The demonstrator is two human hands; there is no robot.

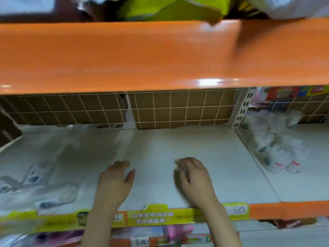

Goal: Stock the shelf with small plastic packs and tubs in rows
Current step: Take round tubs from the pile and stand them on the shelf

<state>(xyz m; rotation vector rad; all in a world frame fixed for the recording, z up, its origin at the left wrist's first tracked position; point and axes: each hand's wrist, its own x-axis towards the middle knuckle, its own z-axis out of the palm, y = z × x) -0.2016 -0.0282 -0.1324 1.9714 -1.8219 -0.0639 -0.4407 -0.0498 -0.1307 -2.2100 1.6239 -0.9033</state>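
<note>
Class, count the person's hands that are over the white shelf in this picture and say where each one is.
2. The left hand is over the middle of the white shelf, near its raised seam; the right hand is beside it, further right. Neither visibly holds anything, though blur hides detail.

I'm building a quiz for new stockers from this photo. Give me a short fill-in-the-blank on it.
1. The shelf board between both hands is coloured ____.
2. The upper shelf's front edge is coloured ____.
3. The heap of clear packs lies to the person's ____.
4. The right hand holds ____.

Missing words: white; orange; right; nothing
</note>
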